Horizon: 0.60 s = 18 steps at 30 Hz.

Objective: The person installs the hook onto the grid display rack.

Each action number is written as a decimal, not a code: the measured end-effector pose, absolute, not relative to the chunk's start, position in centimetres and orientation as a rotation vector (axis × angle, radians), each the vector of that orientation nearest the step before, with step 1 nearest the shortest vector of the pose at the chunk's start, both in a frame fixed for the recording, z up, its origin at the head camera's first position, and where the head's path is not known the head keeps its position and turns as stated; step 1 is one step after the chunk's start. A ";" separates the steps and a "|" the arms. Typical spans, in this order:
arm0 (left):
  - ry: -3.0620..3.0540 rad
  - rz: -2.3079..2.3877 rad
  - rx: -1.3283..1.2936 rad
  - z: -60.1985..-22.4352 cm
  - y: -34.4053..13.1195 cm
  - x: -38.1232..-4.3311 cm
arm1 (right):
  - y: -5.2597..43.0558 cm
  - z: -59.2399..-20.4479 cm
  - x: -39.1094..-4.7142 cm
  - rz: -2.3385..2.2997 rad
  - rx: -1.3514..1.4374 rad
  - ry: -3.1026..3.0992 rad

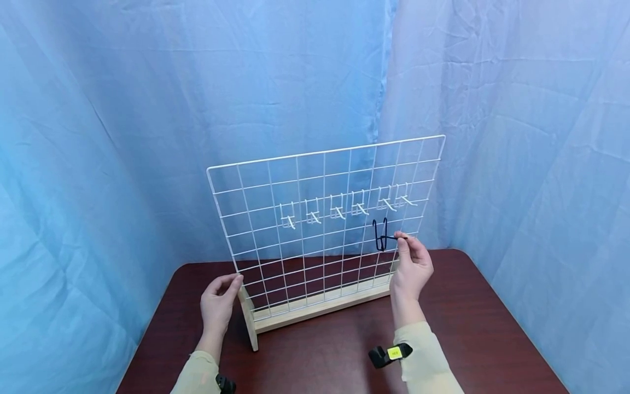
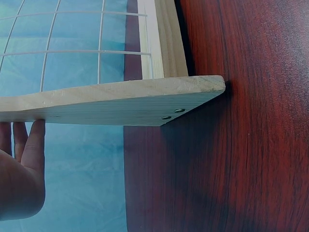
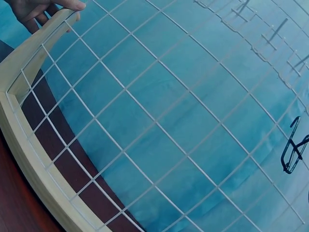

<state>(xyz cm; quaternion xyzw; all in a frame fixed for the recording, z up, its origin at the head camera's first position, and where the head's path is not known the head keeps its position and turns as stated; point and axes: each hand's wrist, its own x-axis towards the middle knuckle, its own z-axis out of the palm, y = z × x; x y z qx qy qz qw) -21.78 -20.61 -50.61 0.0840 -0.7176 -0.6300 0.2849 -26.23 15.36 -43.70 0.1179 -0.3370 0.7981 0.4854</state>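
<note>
A white wire grid rack (image 1: 325, 152) stands on the table in a wooden base (image 1: 320, 311). My left hand (image 1: 218, 303) grips the upper end of its left wooden side piece (image 2: 101, 108), fingertips against the wood. My right hand (image 1: 412, 272) pinches the prong of a black metal hook (image 1: 381, 244) between thumb and fingers. That hook stands against the front of the grid, low on the right side; whether its two top bends catch a wire, I cannot tell. In the right wrist view, the black hook (image 3: 288, 155) appears at the right edge, while the right hand is hidden.
Several white hooks (image 1: 337, 213) hang in a row across the grid, above the black one. The dark red wooden tabletop (image 1: 315, 355) extends in front of the rack. Blue curtains (image 1: 295, 82) surround the table at the back and sides.
</note>
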 end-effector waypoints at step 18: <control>-1.919 -1.693 0.241 -51.3 -20.8 -22.1 | 15.0 -45.0 -26.9 1.934 0.182 -0.950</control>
